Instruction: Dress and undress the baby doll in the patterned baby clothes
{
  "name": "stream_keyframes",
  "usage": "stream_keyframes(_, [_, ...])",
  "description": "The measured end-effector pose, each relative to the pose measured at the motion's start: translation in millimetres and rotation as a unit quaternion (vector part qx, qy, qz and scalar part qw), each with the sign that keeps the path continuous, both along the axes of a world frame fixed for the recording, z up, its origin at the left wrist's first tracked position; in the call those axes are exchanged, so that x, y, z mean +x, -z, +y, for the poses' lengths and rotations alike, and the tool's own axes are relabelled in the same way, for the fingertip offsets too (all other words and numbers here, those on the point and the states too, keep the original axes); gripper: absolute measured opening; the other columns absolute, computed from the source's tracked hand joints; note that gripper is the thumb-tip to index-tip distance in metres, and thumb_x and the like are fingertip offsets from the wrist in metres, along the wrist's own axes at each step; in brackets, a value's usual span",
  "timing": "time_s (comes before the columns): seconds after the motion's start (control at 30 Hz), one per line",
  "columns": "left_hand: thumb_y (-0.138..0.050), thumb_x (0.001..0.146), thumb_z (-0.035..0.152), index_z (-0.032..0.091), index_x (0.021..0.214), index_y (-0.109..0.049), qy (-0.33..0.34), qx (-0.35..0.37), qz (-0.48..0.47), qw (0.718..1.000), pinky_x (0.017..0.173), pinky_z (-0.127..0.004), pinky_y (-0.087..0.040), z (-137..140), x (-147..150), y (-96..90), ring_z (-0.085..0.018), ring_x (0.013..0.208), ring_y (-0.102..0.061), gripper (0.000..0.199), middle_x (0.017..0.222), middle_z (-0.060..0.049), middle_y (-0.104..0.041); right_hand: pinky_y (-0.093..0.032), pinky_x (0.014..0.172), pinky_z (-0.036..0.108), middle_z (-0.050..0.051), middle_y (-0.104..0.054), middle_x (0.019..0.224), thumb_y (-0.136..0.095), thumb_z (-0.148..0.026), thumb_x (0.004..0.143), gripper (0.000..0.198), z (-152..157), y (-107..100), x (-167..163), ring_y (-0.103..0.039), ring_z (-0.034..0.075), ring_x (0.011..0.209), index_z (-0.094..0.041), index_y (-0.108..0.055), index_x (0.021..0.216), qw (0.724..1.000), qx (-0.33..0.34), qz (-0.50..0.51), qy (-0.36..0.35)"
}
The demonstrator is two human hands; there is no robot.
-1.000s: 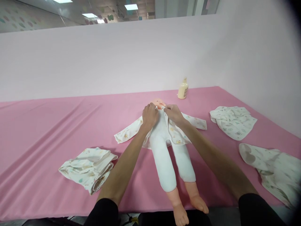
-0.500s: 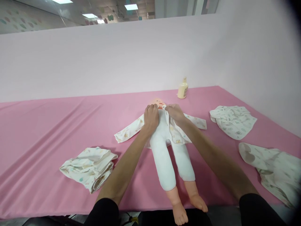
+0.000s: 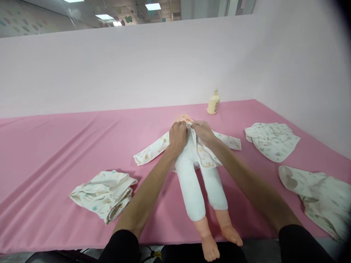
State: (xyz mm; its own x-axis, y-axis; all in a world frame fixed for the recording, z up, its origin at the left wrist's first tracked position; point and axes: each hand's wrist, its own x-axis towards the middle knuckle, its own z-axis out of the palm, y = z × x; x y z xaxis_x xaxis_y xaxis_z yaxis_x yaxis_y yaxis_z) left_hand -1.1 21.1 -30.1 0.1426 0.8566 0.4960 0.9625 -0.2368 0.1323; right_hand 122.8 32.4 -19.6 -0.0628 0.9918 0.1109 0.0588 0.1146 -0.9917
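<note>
A baby doll (image 3: 189, 186) with a white cloth body lies on its back, its feet over the table's front edge. It wears a white printed baby jacket (image 3: 207, 157), both sleeves spread out and the front parted over the chest. At the collar, my left hand (image 3: 178, 135) is closed on the jacket's left edge. My right hand (image 3: 202, 130) pinches the opposite edge beside it, with a small gap between the two. My hands partly cover the doll's head (image 3: 184, 117) and neck.
Folded printed cloth (image 3: 104, 193) lies to the left on the pink sheet (image 3: 55, 153). Two more printed garments, a crumpled one (image 3: 271, 140) and a larger one (image 3: 323, 197), lie at the right. A pale yellow pump bottle (image 3: 213, 103) stands at the back near the white wall (image 3: 123, 69).
My hands have drawn slightly closer together at the neck, bringing the jacket's collar edges nearer each other. The doll and the other garments stay in place.
</note>
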Motion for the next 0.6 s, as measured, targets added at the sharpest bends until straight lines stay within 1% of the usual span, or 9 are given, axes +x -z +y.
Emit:
stream_keyframes(0.13, [-0.042,0.093,0.01,0.017,0.099,-0.061,0.007,0.0,0.004,1.0,0.08,-0.035,-0.041,1.0,0.1,1.2,-0.027,0.099,-0.058,0.021,0.097,-0.012,-0.067,-0.029,0.054,0.024,-0.005,-0.037,0.055,-0.057,-0.026,0.073,0.017,0.4,0.4,-2.8,-0.036,0.01,0.058,-0.019,-0.049,0.06,1.0,0.01,0.012,0.001])
stream_keyframes(0.23, [-0.042,0.093,0.012,0.017,0.099,-0.062,0.013,0.0,-0.004,1.0,0.08,-0.034,-0.041,1.7,-0.6,2.2,-0.026,0.098,-0.059,0.021,0.099,-0.011,-0.067,-0.032,0.055,0.025,-0.004,-0.042,0.055,-0.06,-0.03,0.072,0.019,-0.7,-0.2,-3.5,-0.041,0.012,0.06,-0.019,-0.051,0.06,0.999,0.008,0.031,-0.003])
stream_keyframes(0.3, [-0.044,0.093,0.013,0.017,0.098,-0.062,0.02,0.003,-0.019,1.0,0.078,-0.034,-0.04,2.9,-1.7,3.5,-0.026,0.097,-0.059,0.019,0.1,-0.011,-0.068,-0.034,0.057,0.025,-0.003,-0.044,0.056,-0.061,-0.031,0.072,0.02,-1.6,0.1,-3.6,-0.043,0.013,0.062,-0.02,-0.051,0.059,0.999,0.013,0.037,-0.008])
stream_keyframes(0.43, [-0.046,0.093,0.016,0.017,0.096,-0.062,0.028,0.006,-0.055,0.998,0.076,-0.034,-0.038,6.5,-3.6,5.3,-0.025,0.093,-0.061,0.017,0.098,-0.01,-0.069,-0.036,0.062,0.025,-0.003,-0.044,0.058,-0.059,-0.032,0.073,0.023,-2.3,2.5,-4.5,-0.045,0.014,0.067,-0.021,-0.047,0.057,0.998,0.055,0.012,-0.025])
stream_keyframes(0.6, [-0.047,0.091,0.015,0.018,0.085,-0.061,0.026,-0.007,-0.121,0.992,0.07,-0.032,-0.034,9.3,-4.2,3.5,-0.022,0.084,-0.061,0.016,0.091,-0.008,-0.071,-0.034,0.063,0.025,-0.003,-0.04,0.059,-0.055,-0.033,0.074,0.023,-0.7,5.5,-5.4,-0.042,0.014,0.067,-0.021,-0.043,0.058,0.996,0.081,-0.02,-0.028])
